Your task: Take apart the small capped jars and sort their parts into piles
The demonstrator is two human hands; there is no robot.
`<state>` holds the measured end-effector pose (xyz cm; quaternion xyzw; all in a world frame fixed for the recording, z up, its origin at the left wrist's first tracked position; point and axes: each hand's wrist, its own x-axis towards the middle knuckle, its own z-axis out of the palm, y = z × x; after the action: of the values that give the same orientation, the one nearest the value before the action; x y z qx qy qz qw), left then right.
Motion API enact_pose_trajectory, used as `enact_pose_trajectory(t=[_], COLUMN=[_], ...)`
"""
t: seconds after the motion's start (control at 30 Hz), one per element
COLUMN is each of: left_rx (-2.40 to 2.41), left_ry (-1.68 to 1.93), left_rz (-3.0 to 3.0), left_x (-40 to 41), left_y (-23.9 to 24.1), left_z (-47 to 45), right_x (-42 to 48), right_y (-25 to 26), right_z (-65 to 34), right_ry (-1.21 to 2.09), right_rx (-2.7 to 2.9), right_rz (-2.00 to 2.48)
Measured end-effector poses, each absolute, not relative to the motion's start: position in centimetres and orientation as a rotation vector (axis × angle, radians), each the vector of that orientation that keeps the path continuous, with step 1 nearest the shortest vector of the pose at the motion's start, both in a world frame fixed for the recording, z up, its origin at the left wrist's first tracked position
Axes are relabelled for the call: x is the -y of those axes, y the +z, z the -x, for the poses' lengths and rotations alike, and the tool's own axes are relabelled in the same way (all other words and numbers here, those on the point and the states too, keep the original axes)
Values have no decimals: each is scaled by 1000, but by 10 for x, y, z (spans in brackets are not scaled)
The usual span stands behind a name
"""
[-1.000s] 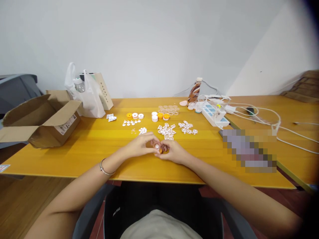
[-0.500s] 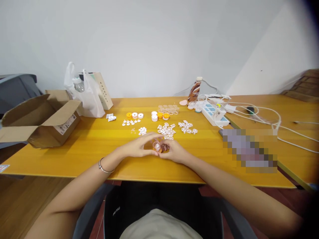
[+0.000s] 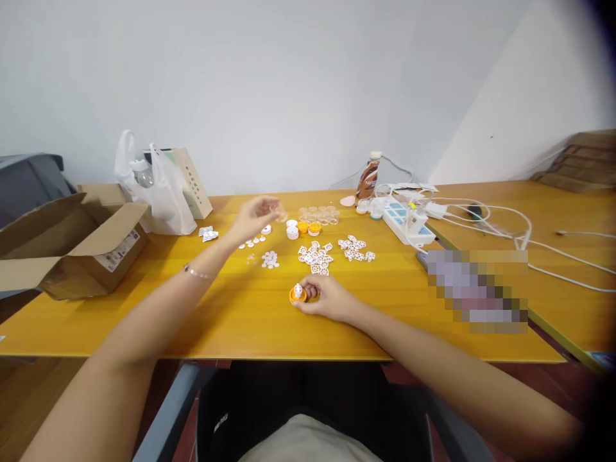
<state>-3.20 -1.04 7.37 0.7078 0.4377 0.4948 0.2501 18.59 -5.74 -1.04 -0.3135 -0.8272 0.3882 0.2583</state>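
Observation:
My right hand (image 3: pixel 327 296) is closed on a round orange base (image 3: pixel 292 296) at the near part of the table. A small white piece with holes (image 3: pixel 298 290) stands up in the middle of that base. Farther back, my left hand (image 3: pixel 257 217) is raised over the table, its fingers pinching a clear plastic cover (image 3: pixel 282 215). Rows of clear covers (image 3: pixel 320 215) lie just to its right. Between the hands are stacked white and orange round parts (image 3: pixel 303 228), a pile of white perforated pieces (image 3: pixel 315 256) and small white discs (image 3: pixel 270 259).
More perforated pieces (image 3: pixel 356 248) lie to the right. A brown drink bottle (image 3: pixel 368 176), a power strip (image 3: pixel 409 218) with cables and a blurred flat device (image 3: pixel 474 289) stand on the right side. To the left are an open cardboard box (image 3: pixel 96 256), a plastic bag (image 3: pixel 168 199) and foil packets (image 3: pixel 208 233).
My left hand has lifted the clear cover off the orange base and carried it back and left, towards the rows of covers. My right hand still holds the base, with the white piece now uncovered.

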Motion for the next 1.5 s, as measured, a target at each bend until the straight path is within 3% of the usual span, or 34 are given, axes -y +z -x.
enact_pose_trajectory(t=[0.27, 0.6, 0.87, 0.97, 1.03, 1.13, 1.5], left_rx=[-1713, -1756, -1702, -1373, -1090, -838, -1079], left_ry=[1084, 971, 1158, 794, 531, 413, 709], left_rz=[-1850, -1839, -1986, -2170, -2267, -2310, -2564], left_x=[-112, -138, -61, 1, 37, 68, 84], left_y=[58, 29, 73, 80, 74, 56, 22], left_z=[19, 10, 23, 26, 24, 18, -2], right_x=[59, 59, 57, 56, 55, 54, 51], right_y=[-9, -7, -9, -11, -11, -9, -8], right_z=[-188, -189, -189, -188, -188, -188, -188], right_ry=[981, 950, 939, 936, 944, 970, 1004], right_rx=[2266, 2292, 2324, 2313, 2315, 2323, 2343], right_rz=[837, 848, 770, 769, 765, 744, 691])
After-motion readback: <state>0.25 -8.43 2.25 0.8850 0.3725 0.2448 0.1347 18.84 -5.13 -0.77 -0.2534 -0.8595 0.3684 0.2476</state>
